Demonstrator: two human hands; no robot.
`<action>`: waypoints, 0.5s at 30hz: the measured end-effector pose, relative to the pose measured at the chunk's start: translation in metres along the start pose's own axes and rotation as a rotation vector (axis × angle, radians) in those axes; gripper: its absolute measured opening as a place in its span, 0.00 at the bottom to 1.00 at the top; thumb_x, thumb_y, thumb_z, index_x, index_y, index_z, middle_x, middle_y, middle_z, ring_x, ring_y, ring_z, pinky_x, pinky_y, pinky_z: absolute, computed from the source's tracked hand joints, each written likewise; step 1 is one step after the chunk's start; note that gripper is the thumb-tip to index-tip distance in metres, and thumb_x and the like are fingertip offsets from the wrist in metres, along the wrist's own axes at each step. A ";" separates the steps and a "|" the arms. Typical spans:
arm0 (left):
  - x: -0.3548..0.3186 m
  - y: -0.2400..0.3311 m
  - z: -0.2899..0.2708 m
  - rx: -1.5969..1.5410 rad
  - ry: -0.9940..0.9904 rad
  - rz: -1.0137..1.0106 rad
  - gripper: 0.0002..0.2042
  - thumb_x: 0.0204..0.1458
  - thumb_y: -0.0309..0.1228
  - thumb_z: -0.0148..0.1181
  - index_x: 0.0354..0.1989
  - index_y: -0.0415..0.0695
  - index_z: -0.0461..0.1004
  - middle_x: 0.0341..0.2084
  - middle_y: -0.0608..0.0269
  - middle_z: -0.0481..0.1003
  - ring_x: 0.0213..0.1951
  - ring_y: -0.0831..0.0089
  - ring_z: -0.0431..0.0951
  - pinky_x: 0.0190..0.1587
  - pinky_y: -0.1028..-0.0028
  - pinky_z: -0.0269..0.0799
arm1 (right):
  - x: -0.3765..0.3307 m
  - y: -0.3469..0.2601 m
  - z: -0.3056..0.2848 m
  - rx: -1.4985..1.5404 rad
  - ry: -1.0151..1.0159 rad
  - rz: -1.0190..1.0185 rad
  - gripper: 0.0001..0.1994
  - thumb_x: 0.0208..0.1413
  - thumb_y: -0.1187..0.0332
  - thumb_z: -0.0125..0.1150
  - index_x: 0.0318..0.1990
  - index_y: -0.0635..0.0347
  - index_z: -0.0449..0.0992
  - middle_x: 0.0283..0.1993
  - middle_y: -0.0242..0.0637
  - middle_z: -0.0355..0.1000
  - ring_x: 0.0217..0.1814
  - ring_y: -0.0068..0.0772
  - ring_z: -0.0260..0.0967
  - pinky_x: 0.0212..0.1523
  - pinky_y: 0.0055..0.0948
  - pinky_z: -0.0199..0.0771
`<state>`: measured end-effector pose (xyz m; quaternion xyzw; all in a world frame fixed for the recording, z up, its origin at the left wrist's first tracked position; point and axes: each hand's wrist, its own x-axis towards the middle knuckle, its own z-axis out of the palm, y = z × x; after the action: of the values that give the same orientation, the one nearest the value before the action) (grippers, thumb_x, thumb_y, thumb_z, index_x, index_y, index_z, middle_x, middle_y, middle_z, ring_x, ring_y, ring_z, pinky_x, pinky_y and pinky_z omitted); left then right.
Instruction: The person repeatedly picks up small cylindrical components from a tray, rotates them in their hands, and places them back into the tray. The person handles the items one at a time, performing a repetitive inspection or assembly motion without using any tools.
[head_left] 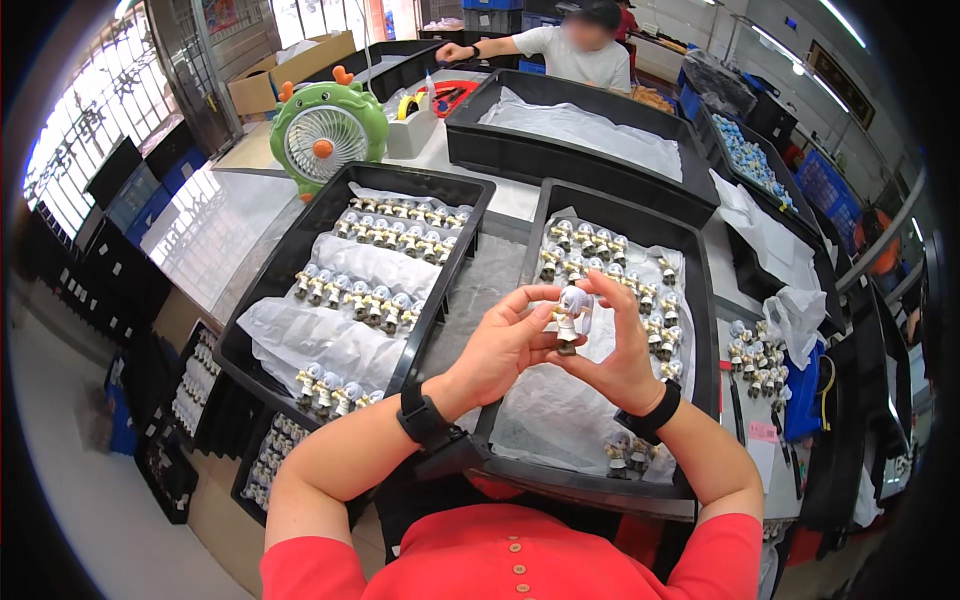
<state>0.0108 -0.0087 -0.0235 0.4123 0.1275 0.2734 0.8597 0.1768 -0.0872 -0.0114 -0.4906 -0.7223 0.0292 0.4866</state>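
Between my two hands, above the right black tray (708, 330), I hold up a small figurine (569, 322) with pale hair, a white outfit and a dark base. My left hand (497, 348) pinches it from its left side with thumb and fingertips. My right hand (624, 352) curves around its other side, the fingers at its head and the thumb by its base. Similar figurines (590, 240) stand in the tray below on white paper. In the left black tray (232, 352), more figurines (365, 303) form rows between sheets of white paper.
A green animal-shaped fan (328, 135) stands behind the left tray. Beyond the right tray lies a large black bin (575, 165) lined with paper. Loose figurines (757, 360), a blue object (803, 395) and pens lie at the right. Across the table, a person (580, 55) reaches out an arm.
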 end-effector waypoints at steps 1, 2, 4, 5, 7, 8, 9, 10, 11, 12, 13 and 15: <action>0.000 0.000 0.001 0.022 0.020 -0.003 0.15 0.62 0.35 0.48 0.55 0.46 0.61 0.48 0.56 0.72 0.48 0.60 0.77 0.45 0.67 0.75 | 0.000 0.000 0.000 -0.003 0.000 -0.001 0.45 0.30 0.73 0.76 0.62 0.57 0.59 0.55 0.42 0.65 0.57 0.44 0.61 0.58 0.39 0.62; 0.000 -0.001 0.000 0.018 0.017 -0.005 0.15 0.62 0.36 0.48 0.55 0.46 0.61 0.48 0.56 0.72 0.48 0.60 0.77 0.46 0.66 0.75 | -0.001 0.000 0.000 -0.006 0.000 -0.002 0.45 0.30 0.73 0.76 0.61 0.57 0.59 0.55 0.42 0.65 0.57 0.44 0.61 0.58 0.39 0.62; 0.001 -0.001 -0.002 0.012 0.012 -0.005 0.16 0.62 0.36 0.48 0.55 0.45 0.62 0.48 0.57 0.72 0.47 0.60 0.77 0.46 0.66 0.75 | -0.001 0.001 0.001 -0.004 -0.003 -0.002 0.45 0.29 0.74 0.76 0.61 0.57 0.59 0.55 0.42 0.65 0.57 0.44 0.61 0.58 0.39 0.62; 0.001 -0.001 -0.001 0.014 0.016 -0.004 0.16 0.62 0.36 0.48 0.55 0.45 0.61 0.48 0.56 0.72 0.47 0.60 0.77 0.46 0.66 0.75 | -0.001 0.001 0.001 -0.001 -0.005 0.000 0.45 0.29 0.74 0.76 0.61 0.57 0.59 0.55 0.42 0.65 0.57 0.44 0.61 0.58 0.39 0.62; 0.001 0.000 0.001 0.017 0.018 -0.004 0.16 0.62 0.36 0.48 0.55 0.44 0.61 0.48 0.56 0.72 0.47 0.60 0.77 0.47 0.66 0.75 | -0.001 0.001 0.001 0.001 -0.008 0.014 0.45 0.29 0.75 0.75 0.61 0.57 0.59 0.55 0.42 0.65 0.57 0.45 0.61 0.57 0.39 0.62; 0.001 0.000 0.001 0.025 0.015 -0.005 0.16 0.62 0.36 0.48 0.55 0.44 0.61 0.48 0.56 0.72 0.47 0.60 0.77 0.47 0.66 0.75 | -0.001 0.001 0.001 -0.001 -0.010 0.016 0.45 0.30 0.75 0.75 0.61 0.57 0.59 0.55 0.42 0.65 0.57 0.45 0.61 0.57 0.38 0.62; 0.001 0.000 0.001 0.033 0.012 -0.006 0.16 0.62 0.36 0.49 0.55 0.44 0.61 0.48 0.56 0.72 0.47 0.60 0.77 0.48 0.66 0.75 | -0.001 0.001 0.001 -0.003 -0.012 0.017 0.44 0.30 0.75 0.75 0.61 0.57 0.59 0.55 0.42 0.65 0.57 0.45 0.61 0.57 0.38 0.63; 0.000 0.000 0.001 0.041 0.009 -0.007 0.16 0.62 0.36 0.49 0.55 0.44 0.61 0.48 0.56 0.72 0.47 0.60 0.77 0.48 0.65 0.75 | -0.001 0.001 0.001 -0.004 -0.013 0.018 0.44 0.30 0.75 0.75 0.61 0.57 0.59 0.55 0.42 0.65 0.57 0.45 0.61 0.57 0.38 0.63; 0.000 0.001 0.001 0.037 0.011 -0.006 0.17 0.62 0.37 0.49 0.55 0.44 0.61 0.47 0.56 0.72 0.47 0.61 0.77 0.46 0.68 0.75 | -0.001 0.001 0.001 -0.006 -0.014 0.018 0.44 0.30 0.75 0.74 0.62 0.57 0.59 0.55 0.42 0.65 0.57 0.44 0.61 0.57 0.38 0.63; -0.001 0.001 0.003 0.033 0.011 -0.005 0.17 0.61 0.37 0.50 0.56 0.44 0.61 0.47 0.57 0.73 0.46 0.63 0.78 0.45 0.70 0.76 | -0.001 0.001 0.001 -0.010 -0.014 0.020 0.44 0.31 0.75 0.74 0.62 0.57 0.59 0.55 0.42 0.65 0.57 0.44 0.62 0.57 0.38 0.63; -0.001 0.001 0.003 0.029 0.012 -0.005 0.18 0.61 0.38 0.51 0.56 0.44 0.61 0.46 0.57 0.73 0.45 0.65 0.78 0.44 0.72 0.76 | -0.001 0.002 0.001 -0.013 -0.015 0.021 0.44 0.31 0.75 0.74 0.62 0.57 0.59 0.55 0.42 0.65 0.57 0.44 0.62 0.57 0.38 0.63; -0.001 0.001 0.003 0.032 0.015 -0.009 0.18 0.61 0.38 0.51 0.56 0.44 0.61 0.46 0.57 0.73 0.45 0.65 0.79 0.45 0.72 0.76 | -0.001 0.003 0.001 -0.010 -0.018 0.026 0.44 0.31 0.75 0.74 0.62 0.57 0.58 0.55 0.42 0.65 0.57 0.44 0.62 0.57 0.38 0.63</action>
<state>0.0111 -0.0104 -0.0205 0.4234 0.1401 0.2704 0.8532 0.1779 -0.0861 -0.0142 -0.5020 -0.7203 0.0363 0.4774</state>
